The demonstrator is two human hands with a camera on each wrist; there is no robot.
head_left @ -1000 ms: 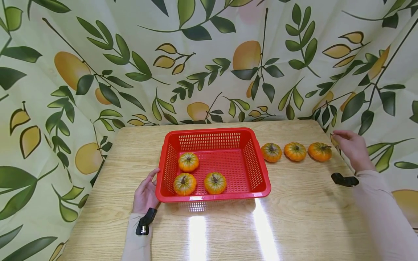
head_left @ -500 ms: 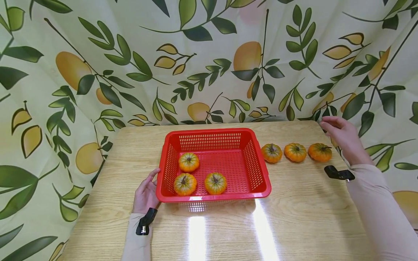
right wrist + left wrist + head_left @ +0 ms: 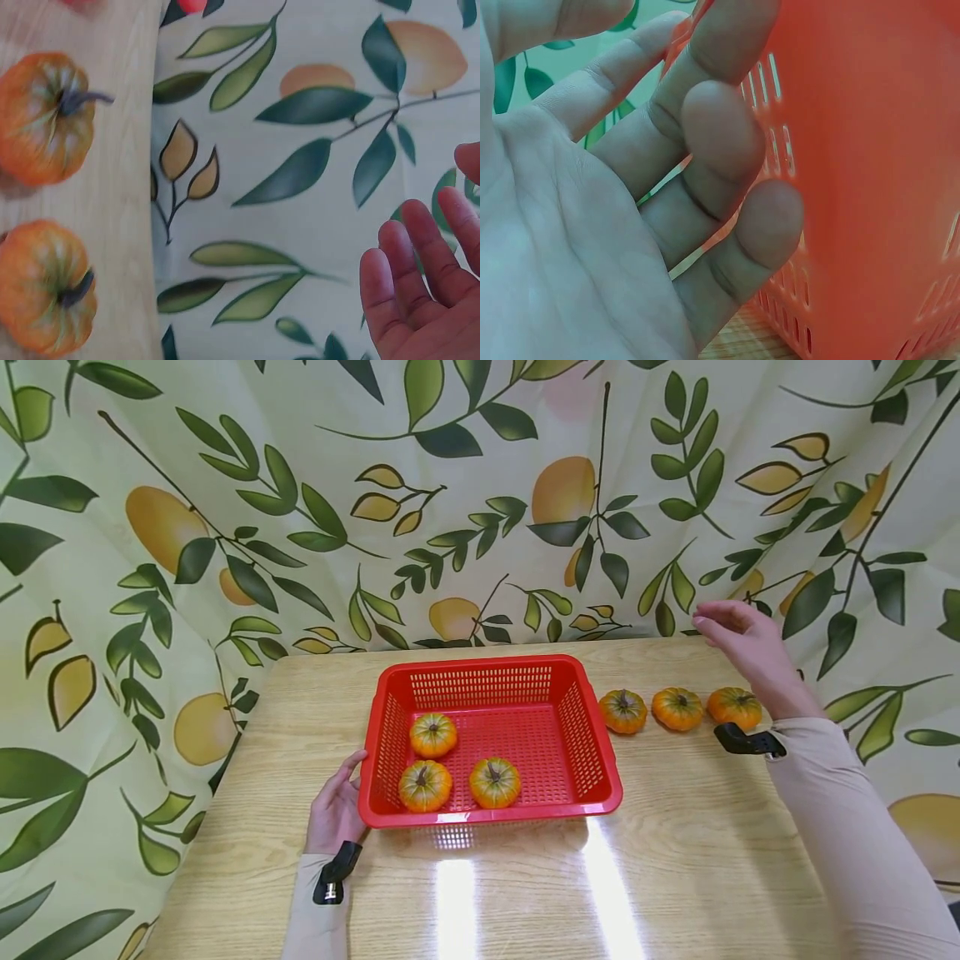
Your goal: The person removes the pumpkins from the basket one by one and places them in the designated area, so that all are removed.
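A red plastic basket [image 3: 491, 814] holds three small orange pumpkins: one at the left [image 3: 433, 735], one in the front left corner [image 3: 425, 786] and one near the front middle [image 3: 495, 782]. Against the basket's left side rests my left hand [image 3: 335, 814], its fingers loosely bent; the left wrist view shows fingers [image 3: 724, 131] at the slotted red wall. My right hand [image 3: 753, 647] is raised at the table's back right with nothing in it. Below it, a row of pumpkins runs right from the basket: near [image 3: 623, 711], middle [image 3: 677, 708] and far [image 3: 733, 707].
The light wooden table [image 3: 525, 902] carries everything, with bright reflections at its front. A leaf-and-fruit patterned curtain [image 3: 480, 485] hangs behind and on both sides, close to the table's back edge.
My right hand has moved left and up in the head view, from beyond the right table edge to above the far pumpkin. The left hand, basket and pumpkins have stayed in place.
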